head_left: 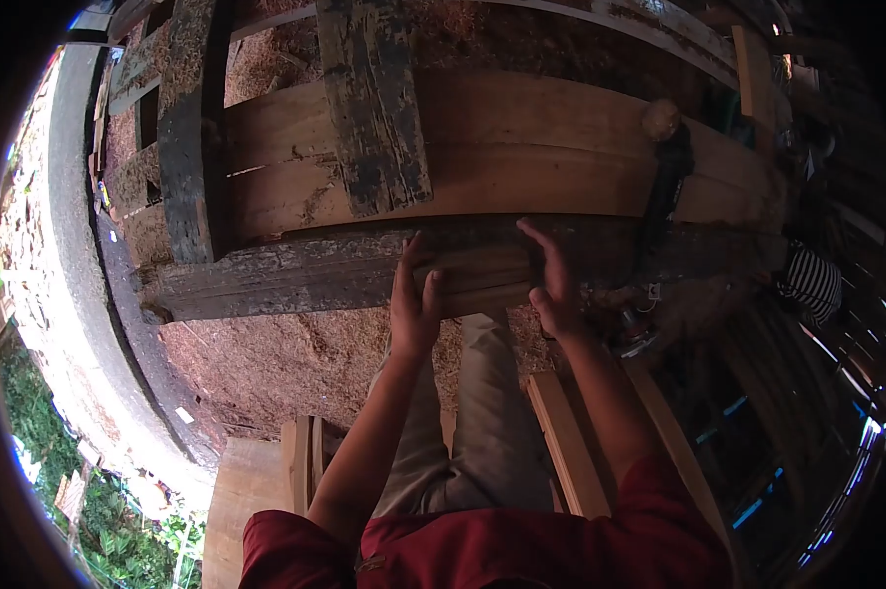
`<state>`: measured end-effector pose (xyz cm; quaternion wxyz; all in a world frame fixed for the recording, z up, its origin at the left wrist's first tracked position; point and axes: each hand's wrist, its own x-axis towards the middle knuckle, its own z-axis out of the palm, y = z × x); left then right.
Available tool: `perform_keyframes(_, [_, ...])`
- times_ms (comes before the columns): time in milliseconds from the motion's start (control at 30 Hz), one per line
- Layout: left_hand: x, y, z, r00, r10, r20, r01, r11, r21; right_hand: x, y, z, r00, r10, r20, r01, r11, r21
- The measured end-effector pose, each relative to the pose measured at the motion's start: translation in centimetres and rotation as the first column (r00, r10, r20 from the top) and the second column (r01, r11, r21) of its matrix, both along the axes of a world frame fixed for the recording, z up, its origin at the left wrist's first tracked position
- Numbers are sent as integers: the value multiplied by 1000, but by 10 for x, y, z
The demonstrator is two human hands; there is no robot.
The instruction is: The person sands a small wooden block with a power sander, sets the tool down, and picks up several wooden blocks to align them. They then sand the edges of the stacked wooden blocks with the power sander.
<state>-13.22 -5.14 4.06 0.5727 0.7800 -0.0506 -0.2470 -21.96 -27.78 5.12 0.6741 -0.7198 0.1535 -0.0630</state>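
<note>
A short stack of wooden pieces (482, 277) lies across the near edge of a dark, weathered beam (286, 273). My left hand (416, 302) is against the left end of the stack, its fingers long and its thumb over the wood. At the right end, my right hand (555, 287) presses in with straight fingers pointing away from me and its thumb bent inward. The wood is held between the two hands. Its underside and the inner palms are hidden.
Wide planks (521, 137) run behind the beam, crossed by a worn dark board (372, 108). A dark tool with a round wooden knob (662, 120) lies at the right. Near my right forearm is a power tool (635, 329). Sawdust (266, 368) covers the ground; lumber (569, 442) stands beside my legs.
</note>
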Motion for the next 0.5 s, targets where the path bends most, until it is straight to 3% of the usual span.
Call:
perform_keyframes(200, [4,2,-3,994,0,-105,-20,983,-180,-1,36,-30,985,-170,27,157,951,266])
perform_keyframes(367, [1,-1,4,965,77,-251,-193,857,-478,0,38,-27,978,-203,52,179,938,296])
perform_keyframes(500, [-1,0,1,994,35,-100,-58,967,-247,5,40,-24,977,-215,-2,210,952,224])
